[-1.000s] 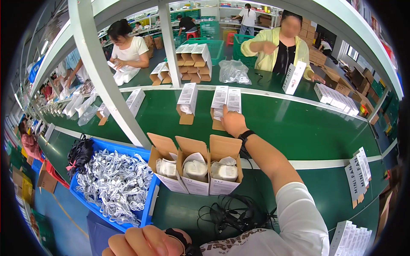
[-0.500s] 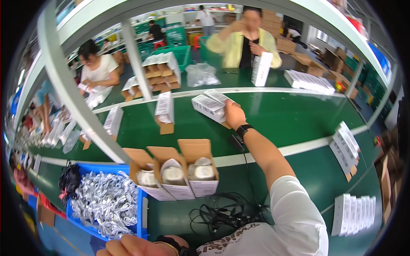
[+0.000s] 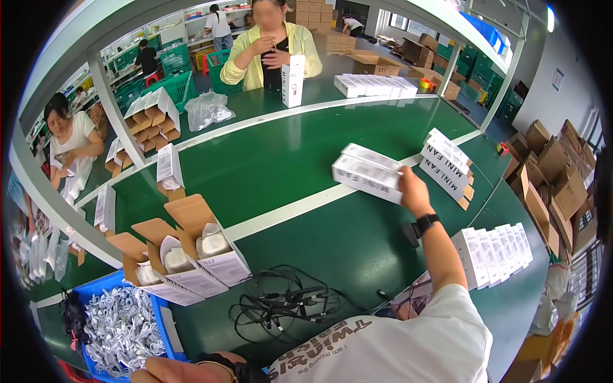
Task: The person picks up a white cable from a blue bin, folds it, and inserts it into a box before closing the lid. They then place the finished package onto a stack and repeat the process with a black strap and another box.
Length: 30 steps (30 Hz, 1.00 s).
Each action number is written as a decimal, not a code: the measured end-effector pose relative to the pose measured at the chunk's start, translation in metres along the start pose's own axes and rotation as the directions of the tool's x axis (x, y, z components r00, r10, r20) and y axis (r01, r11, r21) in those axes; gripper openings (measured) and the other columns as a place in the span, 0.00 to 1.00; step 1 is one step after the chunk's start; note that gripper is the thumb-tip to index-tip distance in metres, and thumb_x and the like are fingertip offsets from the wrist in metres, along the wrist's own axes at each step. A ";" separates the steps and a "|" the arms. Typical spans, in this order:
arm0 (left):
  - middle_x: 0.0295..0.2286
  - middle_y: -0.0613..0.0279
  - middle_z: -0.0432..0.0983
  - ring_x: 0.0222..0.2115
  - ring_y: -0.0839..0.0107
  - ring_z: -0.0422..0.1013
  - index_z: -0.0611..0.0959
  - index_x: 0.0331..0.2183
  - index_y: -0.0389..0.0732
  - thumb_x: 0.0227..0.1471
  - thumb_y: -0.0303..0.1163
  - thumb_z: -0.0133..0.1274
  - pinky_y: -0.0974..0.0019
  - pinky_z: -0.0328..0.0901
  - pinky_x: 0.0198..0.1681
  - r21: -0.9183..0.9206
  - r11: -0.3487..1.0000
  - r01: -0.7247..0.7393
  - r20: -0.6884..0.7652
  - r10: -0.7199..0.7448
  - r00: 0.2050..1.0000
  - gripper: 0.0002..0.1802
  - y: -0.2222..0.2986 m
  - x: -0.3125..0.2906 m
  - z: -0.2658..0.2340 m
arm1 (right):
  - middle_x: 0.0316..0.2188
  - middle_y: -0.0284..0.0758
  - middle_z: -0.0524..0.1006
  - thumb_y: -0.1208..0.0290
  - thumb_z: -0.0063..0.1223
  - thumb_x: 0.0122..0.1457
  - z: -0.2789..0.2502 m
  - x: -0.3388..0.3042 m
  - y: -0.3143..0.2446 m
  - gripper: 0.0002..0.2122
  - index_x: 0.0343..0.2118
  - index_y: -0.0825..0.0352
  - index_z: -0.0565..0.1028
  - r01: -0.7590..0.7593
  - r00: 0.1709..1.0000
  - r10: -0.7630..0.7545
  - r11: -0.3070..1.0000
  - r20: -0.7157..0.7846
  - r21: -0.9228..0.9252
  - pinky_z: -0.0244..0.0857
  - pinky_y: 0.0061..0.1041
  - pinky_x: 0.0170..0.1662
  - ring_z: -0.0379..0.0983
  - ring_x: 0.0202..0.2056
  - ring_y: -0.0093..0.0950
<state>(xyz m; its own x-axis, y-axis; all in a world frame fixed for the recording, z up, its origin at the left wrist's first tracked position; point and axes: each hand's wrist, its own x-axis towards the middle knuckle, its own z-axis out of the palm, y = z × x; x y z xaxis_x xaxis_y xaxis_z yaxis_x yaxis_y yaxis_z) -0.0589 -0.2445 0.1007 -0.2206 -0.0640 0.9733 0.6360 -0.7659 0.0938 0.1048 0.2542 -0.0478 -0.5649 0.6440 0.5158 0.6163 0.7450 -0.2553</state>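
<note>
- Clearly, the right hand (image 3: 415, 193) has its grip clamped on the near end of two white boxes (image 3: 367, 173), side by side over the bench (image 3: 306, 239), just left of other white cartons (image 3: 445, 169).
- At the near left edge, the left hand (image 3: 169, 370) shows curled fingers; whether its grip is together or apart cannot be told.
- Beside that hand, a blue tray (image 3: 167, 329) holds white cables (image 3: 121, 329).
- Three open boxes (image 3: 223, 267) stand beyond the tray, left of tangled black cables (image 3: 284, 300).
</note>
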 end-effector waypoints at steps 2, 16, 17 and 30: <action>0.40 0.56 0.68 0.40 0.60 0.65 0.72 0.49 0.40 0.61 0.39 0.40 0.56 0.60 0.43 0.015 1.000 -0.008 0.015 0.008 1.000 0.19 -0.009 -0.006 0.003 | 0.25 0.42 0.76 0.77 0.48 0.51 -0.019 -0.025 0.033 0.14 0.41 0.60 0.64 -0.128 0.992 0.129 0.987 0.003 -0.099 0.66 0.42 0.31 0.75 0.29 0.44; 0.32 0.55 0.68 0.31 0.59 0.67 0.72 0.43 0.37 0.59 0.40 0.41 0.58 0.63 0.33 0.129 0.992 -0.011 0.169 -0.011 0.986 0.17 -0.020 -0.009 0.018 | 0.39 0.39 0.75 0.74 0.48 0.54 -0.054 -0.038 0.099 0.09 0.39 0.60 0.75 -0.333 0.931 0.287 0.920 -0.225 -0.205 0.67 0.37 0.40 0.72 0.39 0.42; 0.32 0.55 0.68 0.30 0.59 0.67 0.72 0.43 0.37 0.59 0.40 0.42 0.58 0.63 0.32 0.126 0.992 -0.020 0.174 -0.002 0.985 0.17 -0.021 -0.010 0.019 | 0.40 0.39 0.75 0.73 0.49 0.54 -0.054 -0.036 0.093 0.09 0.39 0.60 0.75 -0.296 0.947 0.261 0.935 -0.185 -0.193 0.67 0.37 0.41 0.72 0.40 0.42; 0.27 0.53 0.69 0.24 0.60 0.69 0.74 0.37 0.35 0.59 0.40 0.43 0.59 0.67 0.25 0.221 0.974 -0.042 0.269 -0.019 0.963 0.17 -0.028 -0.006 0.022 | 0.49 0.32 0.71 0.68 0.54 0.52 -0.035 -0.030 0.064 0.19 0.49 0.55 0.71 -0.170 0.977 0.211 0.849 0.025 -0.501 0.61 0.40 0.50 0.70 0.47 0.35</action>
<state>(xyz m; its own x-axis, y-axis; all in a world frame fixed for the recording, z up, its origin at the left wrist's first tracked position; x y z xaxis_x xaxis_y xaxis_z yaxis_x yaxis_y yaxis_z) -0.0590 -0.2091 0.0972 -0.0261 0.1250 0.9918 0.7925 -0.6021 0.0968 0.1797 0.2765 -0.0509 -0.4360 0.7909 0.4294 0.8939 0.4359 0.1049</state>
